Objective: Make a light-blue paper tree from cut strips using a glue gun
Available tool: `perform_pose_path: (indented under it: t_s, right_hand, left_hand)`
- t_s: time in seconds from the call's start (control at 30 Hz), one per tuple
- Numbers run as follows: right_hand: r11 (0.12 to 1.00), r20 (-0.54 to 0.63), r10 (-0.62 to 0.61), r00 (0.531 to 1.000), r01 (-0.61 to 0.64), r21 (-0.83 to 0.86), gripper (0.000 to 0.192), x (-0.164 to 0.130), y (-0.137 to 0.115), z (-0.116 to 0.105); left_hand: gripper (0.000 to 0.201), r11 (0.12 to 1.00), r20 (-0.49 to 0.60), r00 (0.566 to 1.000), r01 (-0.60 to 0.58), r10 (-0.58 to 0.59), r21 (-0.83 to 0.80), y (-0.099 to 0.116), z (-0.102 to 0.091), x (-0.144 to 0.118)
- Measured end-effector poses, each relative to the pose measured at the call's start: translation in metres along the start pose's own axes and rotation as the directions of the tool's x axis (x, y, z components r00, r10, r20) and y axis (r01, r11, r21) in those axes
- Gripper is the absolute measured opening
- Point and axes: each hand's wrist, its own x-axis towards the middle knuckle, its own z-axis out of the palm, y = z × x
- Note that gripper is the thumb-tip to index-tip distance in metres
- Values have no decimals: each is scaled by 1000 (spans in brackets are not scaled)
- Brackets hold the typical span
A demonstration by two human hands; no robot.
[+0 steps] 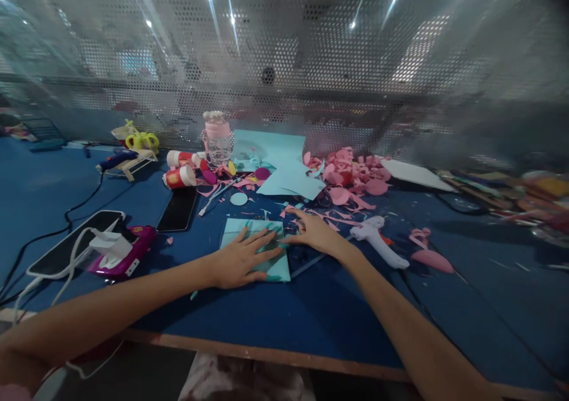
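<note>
On the blue table (311,324), a phone (178,209) lies left of a teal paper sheet (237,230). The left hand (237,261) presses flat on the sheet, grip released. The right hand (311,232) rests open-fingered at its right edge. A white glue gun (379,242) lies further right.

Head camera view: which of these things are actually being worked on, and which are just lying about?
In hand:
- teal paper sheet, pressed flat under the left hand
- right hand, touching the sheet's far edge

Lying about:
- white glue gun
- pink paper scraps
- black phone
- pink-lidded bottle
- red cups
</note>
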Motion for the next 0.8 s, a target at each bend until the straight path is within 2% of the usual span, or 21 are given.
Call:
perform_pose_path:
  t_s: [0.17, 0.23, 0.43, 0.57, 0.63, 0.67, 0.73, 0.8]
  right_hand:
    - [999, -15, 28, 999, -29, -36, 73, 0, 2, 0]
    - [997, 2, 36, 999, -36, -70, 74, -4, 2, -1]
    - [996, 116, 52, 992, -43, -72, 91, -32, 13, -12]
    - [999, 199, 53, 979, -50, -19, 100, -47, 21, -20]
    - [999, 189, 40, 981, -39, -7, 92, -49, 21, -23]
    - [999, 158, 36, 987, -34, -19, 80, -49, 19, -25]
    - [997, 43, 31, 999, -28, -76, 53, -45, 15, -28]
    - [991, -95, -17, 995, 4, -135, 42, -39, 7, -30]
  left_hand:
    - [62, 981, 86, 978, -184, 188, -57, -2, -13, 3]
    - [64, 973, 109, 969, -215, 223, -82, -2, -16, 4]
    - [63, 970, 129, 969, -192, 212, -150, 0, -15, 0]
    - [66, 978, 110, 983, -125, 145, -165, 10, -14, -2]
    - [68, 979, 89, 989, -104, 121, -174, 15, -14, -3]
    - [69, 979, 77, 990, -105, 120, -177, 16, -14, -3]
    - [67, 979, 52, 991, -110, 121, -173, 17, -14, -2]
    - [64, 980, 30, 992, -115, 121, -164, 15, -13, -1]
